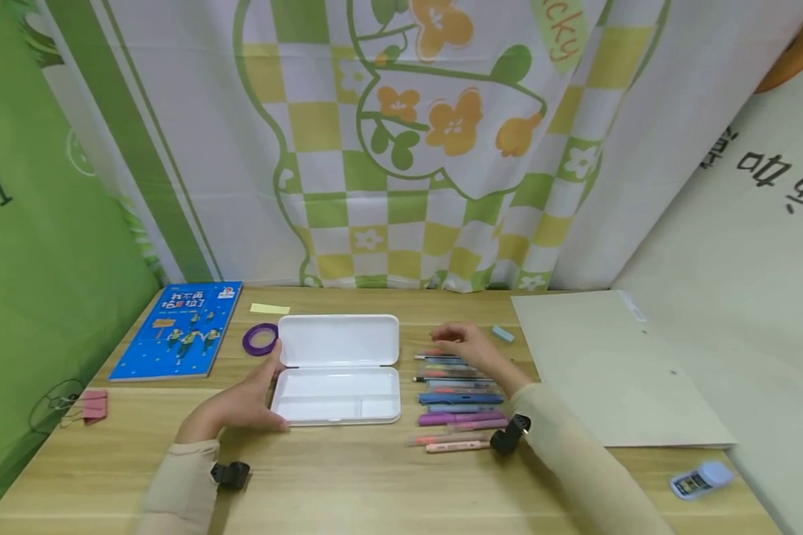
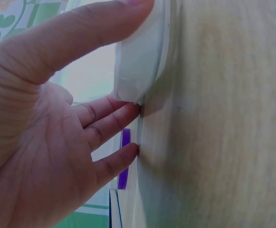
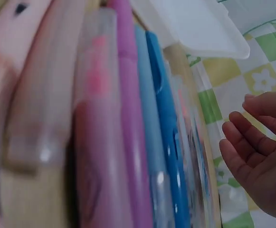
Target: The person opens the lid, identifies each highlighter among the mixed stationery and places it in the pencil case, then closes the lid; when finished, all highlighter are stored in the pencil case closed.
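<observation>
A white pencil case (image 1: 334, 383) lies unfolded on the table, its lid (image 1: 338, 340) laid back and its compartments bare. My left hand (image 1: 249, 397) grips the case's left end, thumb at the front corner and fingers farther back along the side. In the left wrist view, the fingertips (image 2: 134, 110) are right at the case's corner, low by the table. Right of the case lies a column of pens and highlighters (image 1: 460, 399), with a blue pen (image 1: 460, 399) and a purple pen (image 1: 462, 419) among them. Over its far end hovers my right hand (image 1: 468, 345), fingers loosely bent, holding nothing.
Left of the case are a purple tape roll (image 1: 246, 340), a yellow sticky note (image 1: 270, 308), a blue book (image 1: 181, 331) and a pink binder clip (image 1: 95, 406). To the right are an eraser (image 1: 502, 334), a large pale folder (image 1: 616, 371) and a glue stick (image 1: 701, 481).
</observation>
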A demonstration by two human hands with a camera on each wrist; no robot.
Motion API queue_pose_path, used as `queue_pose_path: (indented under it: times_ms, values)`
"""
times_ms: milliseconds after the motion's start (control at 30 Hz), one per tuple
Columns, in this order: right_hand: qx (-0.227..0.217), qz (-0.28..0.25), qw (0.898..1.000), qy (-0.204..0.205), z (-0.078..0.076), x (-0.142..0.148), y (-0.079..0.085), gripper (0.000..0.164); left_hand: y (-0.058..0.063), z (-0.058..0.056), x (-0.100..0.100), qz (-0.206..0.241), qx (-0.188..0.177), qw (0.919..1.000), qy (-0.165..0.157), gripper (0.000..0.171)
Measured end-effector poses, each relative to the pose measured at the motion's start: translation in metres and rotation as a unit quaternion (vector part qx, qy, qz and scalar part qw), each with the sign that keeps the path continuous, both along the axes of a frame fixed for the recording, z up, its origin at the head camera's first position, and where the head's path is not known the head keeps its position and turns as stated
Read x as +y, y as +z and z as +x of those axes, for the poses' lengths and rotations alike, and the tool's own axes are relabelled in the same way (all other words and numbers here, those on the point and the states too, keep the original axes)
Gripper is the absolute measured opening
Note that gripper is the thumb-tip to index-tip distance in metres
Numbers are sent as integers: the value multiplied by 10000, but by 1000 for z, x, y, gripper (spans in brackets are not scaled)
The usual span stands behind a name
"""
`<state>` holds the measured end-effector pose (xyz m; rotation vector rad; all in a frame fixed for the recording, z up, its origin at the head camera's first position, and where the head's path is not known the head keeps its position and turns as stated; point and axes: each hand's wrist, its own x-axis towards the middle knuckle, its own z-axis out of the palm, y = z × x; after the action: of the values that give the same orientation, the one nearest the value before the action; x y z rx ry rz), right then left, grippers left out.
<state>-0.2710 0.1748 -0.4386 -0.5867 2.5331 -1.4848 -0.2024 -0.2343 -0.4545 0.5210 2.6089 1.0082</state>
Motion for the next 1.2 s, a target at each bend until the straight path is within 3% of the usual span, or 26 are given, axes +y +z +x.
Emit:
queue_pose_path:
  times_ms: [133, 400, 833, 1033, 1200]
  values:
    - [344, 515, 9981, -50, 1, 15, -4, 27, 0, 0, 3, 52, -47, 10000, 18, 137]
    - [288, 936, 9950, -173, -9, 40, -14, 22, -3, 1, 3, 41, -71, 9999, 77, 137]
    - [419, 1526, 9874, -55, -16, 39, -19, 13, 2, 2, 2, 5, -68, 10000, 40, 135]
    - [508, 1626, 9854, -55, -16, 36, -19, 13, -3, 1, 0, 16, -76, 10000, 62, 136]
    - [398, 1323, 9903, -137, -17, 39, -20, 13, -5, 0, -1, 0, -77, 9999, 76, 136]
